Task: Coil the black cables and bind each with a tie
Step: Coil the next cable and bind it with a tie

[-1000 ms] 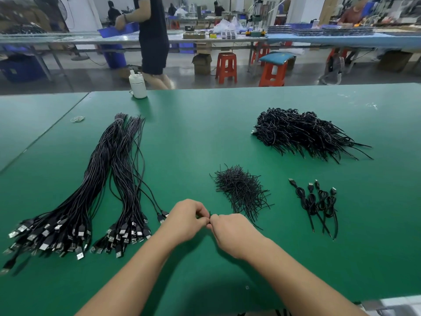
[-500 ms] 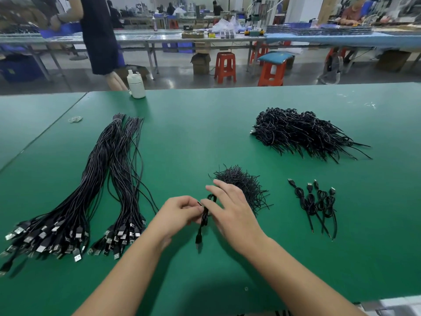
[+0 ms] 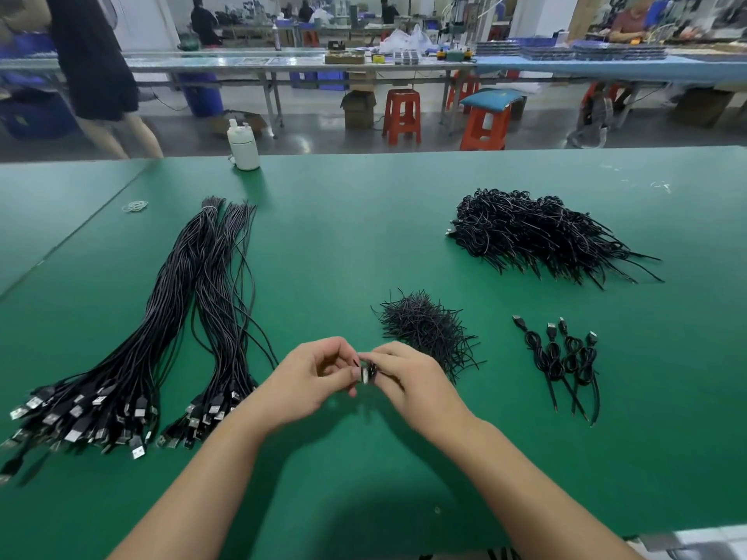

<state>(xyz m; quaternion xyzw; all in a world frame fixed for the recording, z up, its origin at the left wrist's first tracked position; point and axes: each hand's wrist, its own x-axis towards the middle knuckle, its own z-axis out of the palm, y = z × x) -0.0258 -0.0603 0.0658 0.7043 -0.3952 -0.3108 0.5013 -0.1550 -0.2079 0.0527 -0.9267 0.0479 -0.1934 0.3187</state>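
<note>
My left hand and my right hand meet above the green table, both pinching a small coiled black cable between their fingertips; its silver plug shows between the hands and most of the coil is hidden. Two long bundles of uncoiled black USB cables lie to the left, plugs toward me. A pile of short black ties sits just beyond my right hand. Several coiled, tied cables lie in a row on the right. A large heap of bound cables is at the far right.
A white bottle stands at the table's far edge. A small ring of rubber bands lies at the far left. A person in dark clothes walks past behind the table, with orange stools and other benches beyond.
The cable that hung straight down between my hands half a second ago is now gathered into a small coil held between both hands. The person behind the table has walked further left.
</note>
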